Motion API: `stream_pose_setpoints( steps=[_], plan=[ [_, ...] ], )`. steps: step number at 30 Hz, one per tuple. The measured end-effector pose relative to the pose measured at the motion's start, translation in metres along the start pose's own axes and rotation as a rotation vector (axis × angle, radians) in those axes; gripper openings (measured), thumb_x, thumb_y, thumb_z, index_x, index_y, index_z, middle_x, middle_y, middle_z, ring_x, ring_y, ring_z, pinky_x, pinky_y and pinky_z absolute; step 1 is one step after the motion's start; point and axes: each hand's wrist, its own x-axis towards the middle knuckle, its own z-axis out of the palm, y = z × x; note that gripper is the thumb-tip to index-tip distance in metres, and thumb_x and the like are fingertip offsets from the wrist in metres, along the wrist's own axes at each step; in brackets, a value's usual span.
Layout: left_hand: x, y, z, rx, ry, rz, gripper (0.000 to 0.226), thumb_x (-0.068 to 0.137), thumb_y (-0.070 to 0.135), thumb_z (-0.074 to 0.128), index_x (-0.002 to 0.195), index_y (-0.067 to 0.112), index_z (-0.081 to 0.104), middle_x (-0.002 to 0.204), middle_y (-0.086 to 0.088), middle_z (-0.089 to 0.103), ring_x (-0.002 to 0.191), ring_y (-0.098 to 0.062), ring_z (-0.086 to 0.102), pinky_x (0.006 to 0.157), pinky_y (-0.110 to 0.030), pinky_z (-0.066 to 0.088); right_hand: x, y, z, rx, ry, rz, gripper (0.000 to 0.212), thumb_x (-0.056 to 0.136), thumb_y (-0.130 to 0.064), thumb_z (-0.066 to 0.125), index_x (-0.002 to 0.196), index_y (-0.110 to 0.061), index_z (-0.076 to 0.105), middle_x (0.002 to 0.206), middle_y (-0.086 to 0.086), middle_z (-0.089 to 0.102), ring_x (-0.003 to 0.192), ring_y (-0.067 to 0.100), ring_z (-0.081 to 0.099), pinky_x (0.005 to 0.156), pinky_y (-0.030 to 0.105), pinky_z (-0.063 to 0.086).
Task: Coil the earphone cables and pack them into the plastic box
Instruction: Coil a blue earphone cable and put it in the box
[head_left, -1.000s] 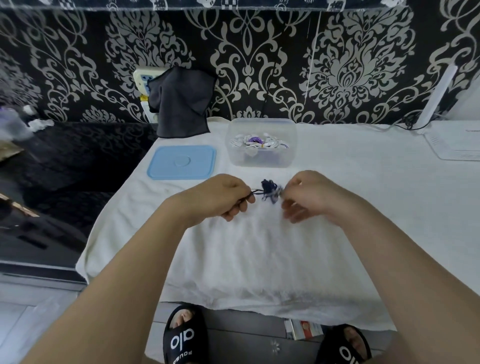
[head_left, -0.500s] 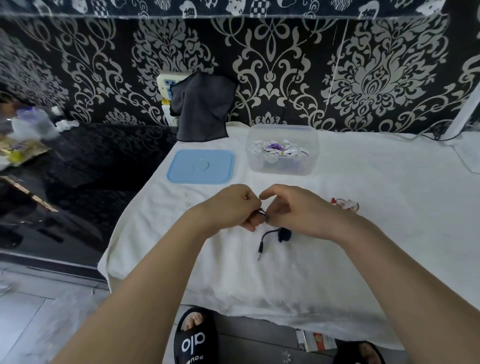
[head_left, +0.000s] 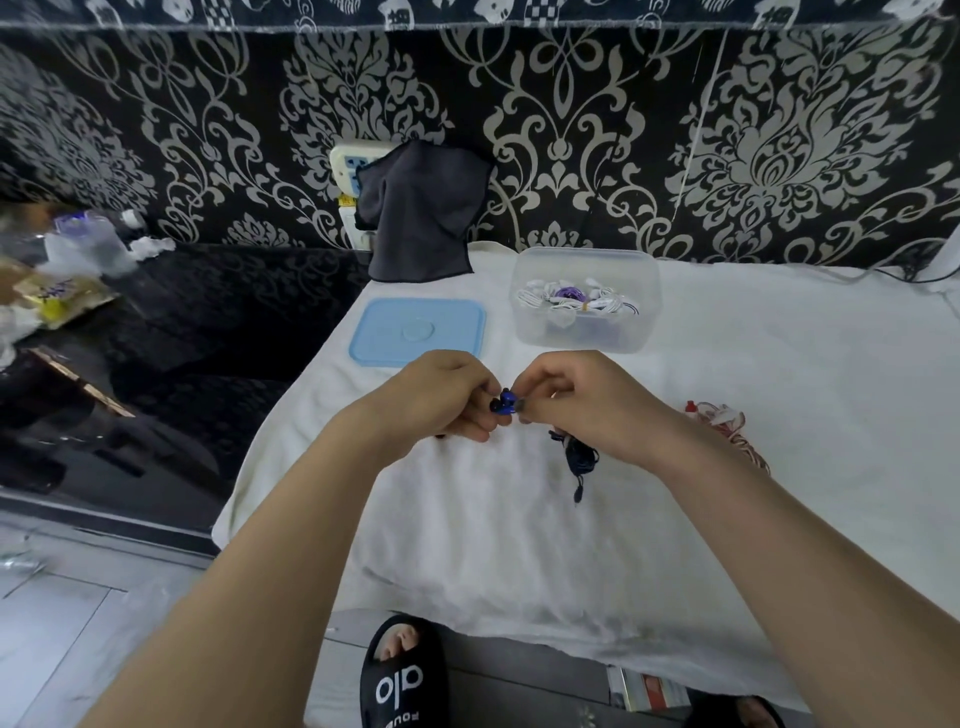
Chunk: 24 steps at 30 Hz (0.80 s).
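My left hand (head_left: 441, 400) and my right hand (head_left: 576, 400) meet above the white towel (head_left: 493, 519), and both pinch the blue earbuds (head_left: 505, 404) of a dark blue earphone. Its bundled cable (head_left: 581, 457) hangs below my right hand, with the plug dangling just over the towel. The clear plastic box (head_left: 584, 301) stands behind my hands and holds white and purple coiled earphones (head_left: 571, 300). A red and white earphone (head_left: 727, 426) lies on the towel to the right of my right wrist.
The light blue lid (head_left: 418, 327) lies flat left of the box. A dark cloth (head_left: 423, 213) hangs over a wall socket behind it. A dark glossy surface (head_left: 156, 338) with clutter lies left of the table. My sandalled foot (head_left: 402, 675) is below the towel's front edge.
The cable bundle, earlier between my hands, now hangs below my right hand. Both hands rose slightly and now pinch the blue earbuds.
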Motion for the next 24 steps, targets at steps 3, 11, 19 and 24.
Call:
stream_pose_setpoints(
  steps=[3, 11, 19, 24],
  plan=[
    [0.004, -0.009, -0.013, 0.110, 0.101, 0.007, 0.023, 0.100, 0.009, 0.042, 0.100, 0.003, 0.063, 0.087, -0.013, 0.076, 0.064, -0.019, 0.062, 0.069, -0.032, 0.057, 0.004, -0.002, 0.003, 0.015, 0.004, 0.012, 0.005, 0.089, -0.021, 0.069, 0.093, -0.021, 0.071, 0.080, -0.008, 0.077, 0.079, 0.014, 0.065, 0.080, 0.042, 0.057],
    [0.011, -0.038, -0.037, 0.514, 0.187, 0.020, 0.016, 0.091, 0.013, 0.063, 0.105, 0.021, 0.066, 0.093, 0.003, 0.062, 0.068, -0.013, 0.056, 0.059, -0.022, 0.045, 0.011, -0.005, 0.007, -0.028, 0.037, 0.018, 0.010, 0.094, -0.018, 0.059, 0.102, -0.017, 0.054, 0.076, -0.011, 0.077, 0.066, 0.010, 0.054, 0.072, 0.031, 0.047],
    [0.025, -0.055, -0.022, 0.530, 0.227, 0.128, 0.010, 0.088, 0.017, 0.069, 0.096, 0.022, 0.070, 0.092, -0.001, 0.070, 0.064, -0.010, 0.054, 0.047, -0.013, 0.039, 0.019, -0.004, 0.013, -0.121, 0.046, 0.017, 0.018, 0.096, -0.013, 0.048, 0.099, -0.023, 0.062, 0.078, -0.004, 0.075, 0.052, 0.000, 0.057, 0.067, 0.033, 0.052],
    [0.032, -0.063, -0.019, 0.581, 0.266, 0.188, 0.008, 0.086, 0.017, 0.070, 0.087, 0.021, 0.064, 0.092, 0.000, 0.067, 0.073, -0.008, 0.055, 0.060, -0.020, 0.043, 0.020, 0.001, 0.013, -0.218, 0.044, -0.030, 0.008, 0.090, -0.018, 0.062, 0.095, -0.023, 0.059, 0.075, -0.004, 0.072, 0.062, 0.006, 0.063, 0.066, 0.029, 0.051]
  ],
)
